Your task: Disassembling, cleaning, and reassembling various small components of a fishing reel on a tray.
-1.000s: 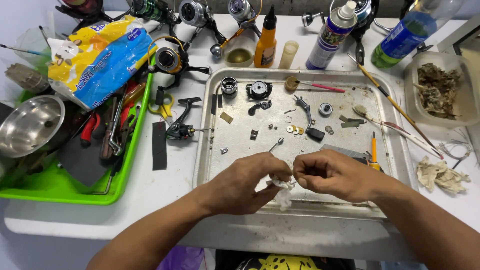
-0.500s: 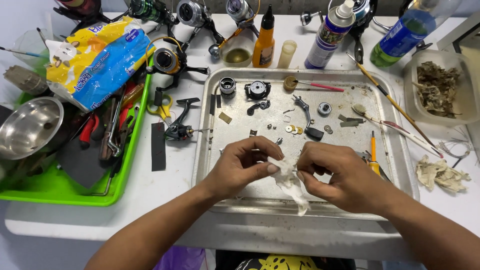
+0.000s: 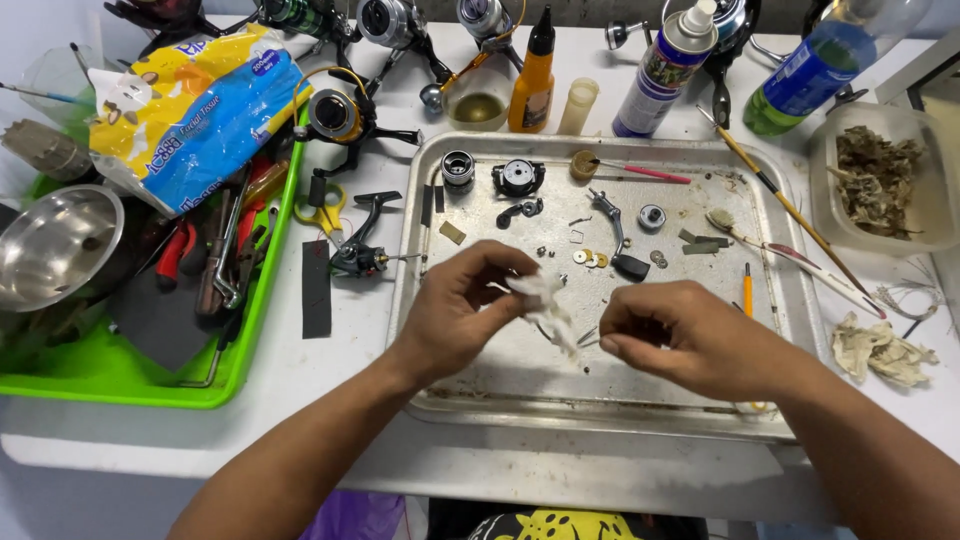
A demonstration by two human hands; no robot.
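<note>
**Fingers pinch a crumpled white tissue over the metal tray**

The fingers (image 3: 500,285) of the left hand (image 3: 460,315) are pressed together on the upper end of a crumpled white tissue (image 3: 545,305), which hangs just below the middle of the frame, above the metal tray (image 3: 600,395). The right hand (image 3: 690,340) sits just right of it, its fingers curled in and closed near the tissue's lower tail; something small and thin seems caught at the fingertips, but it is too small to tell what.

The tissue looks very light, soft and limp, likely to tear if tugged or once it soaks up oil. It has no stiff part, so a judgement: the bunched upper wad, where the left hand already holds it, gives the surest grip; the trailing tail would slip or rip.

The tray is flat, shallow-rimmed and smeared, with small washers (image 3: 590,258), a black knob (image 3: 630,267) and other reel parts scattered in its upper half. These sit near the hands and would roll or scatter easily. Bottles, including an orange oil bottle (image 3: 533,75) and a spray can (image 3: 665,75), stand along the top of the frame. A green tray (image 3: 130,385) of tools fills the left. Free room is scant; the barest patch is the tray's lower part, under the hands.
</note>
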